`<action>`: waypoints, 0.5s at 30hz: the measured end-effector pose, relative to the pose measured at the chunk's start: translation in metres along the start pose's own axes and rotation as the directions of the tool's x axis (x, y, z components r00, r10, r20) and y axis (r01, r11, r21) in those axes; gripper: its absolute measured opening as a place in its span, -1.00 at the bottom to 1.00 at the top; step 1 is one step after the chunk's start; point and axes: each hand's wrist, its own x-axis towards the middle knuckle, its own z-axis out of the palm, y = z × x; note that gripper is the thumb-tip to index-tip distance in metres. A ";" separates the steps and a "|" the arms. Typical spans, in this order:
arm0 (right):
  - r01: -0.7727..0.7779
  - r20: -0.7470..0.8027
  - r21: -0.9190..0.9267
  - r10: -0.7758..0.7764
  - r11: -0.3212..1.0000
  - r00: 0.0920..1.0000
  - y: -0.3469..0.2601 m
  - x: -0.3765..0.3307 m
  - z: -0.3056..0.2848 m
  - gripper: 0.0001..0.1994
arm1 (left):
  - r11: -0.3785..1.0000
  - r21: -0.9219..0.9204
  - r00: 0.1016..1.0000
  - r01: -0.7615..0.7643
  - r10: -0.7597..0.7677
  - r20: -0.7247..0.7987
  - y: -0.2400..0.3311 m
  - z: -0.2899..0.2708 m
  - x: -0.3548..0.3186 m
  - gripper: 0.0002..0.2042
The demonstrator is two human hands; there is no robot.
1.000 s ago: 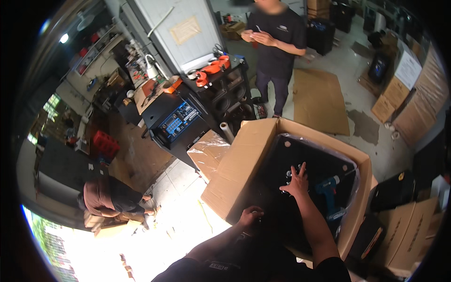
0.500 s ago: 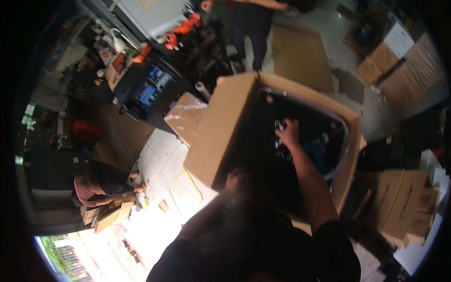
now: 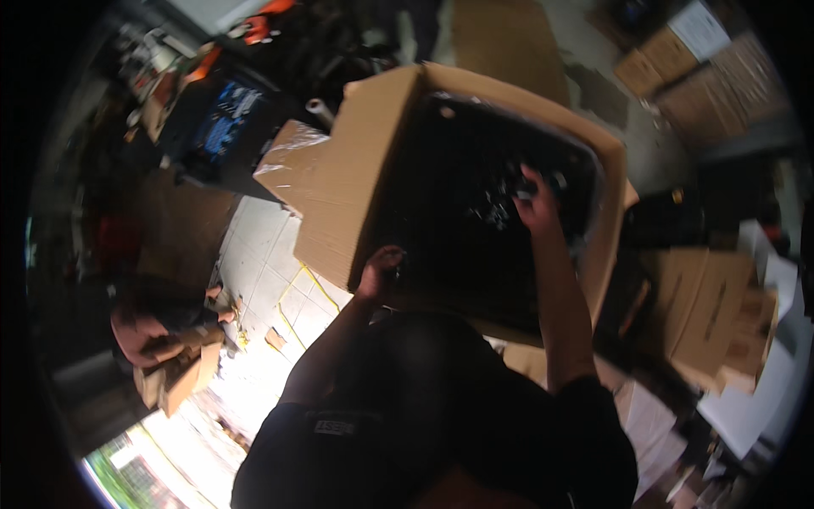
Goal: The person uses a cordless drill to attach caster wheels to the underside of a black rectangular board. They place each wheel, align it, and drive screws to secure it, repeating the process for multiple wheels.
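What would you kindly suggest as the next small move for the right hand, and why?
I would perhaps shift the right hand slightly left and pick out one of the small shiny pieces, since they lie scattered on the black surface inside the open carton, just beside that hand. Blur hides whether it already holds one.

Interior, unevenly lit.
Tiled floor glares white lower left; brown floor behind it lies dim. Grey floor, upper right, bears a dark patch.
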 end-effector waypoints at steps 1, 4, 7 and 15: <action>-0.336 0.023 0.520 0.380 0.785 0.925 -0.040 -0.009 0.041 -0.79 | 0.995 0.094 1.000 0.020 -0.018 -0.014 0.023 0.010 -0.022 -0.62; -0.401 0.030 0.493 0.445 0.772 0.895 -0.034 -0.064 0.065 -0.76 | 0.974 0.225 0.997 0.020 -0.038 0.074 0.050 -0.006 -0.046 -0.59; -0.487 0.049 0.368 0.506 0.793 0.861 -0.009 -0.107 0.100 -0.61 | 0.968 0.087 0.953 -0.236 0.248 -0.172 0.036 -0.046 -0.063 -0.65; -0.655 0.423 0.137 0.554 0.743 0.717 0.014 -0.095 0.293 -0.63 | 0.780 -0.217 0.641 -0.587 0.284 -0.713 0.064 -0.200 -0.085 -0.81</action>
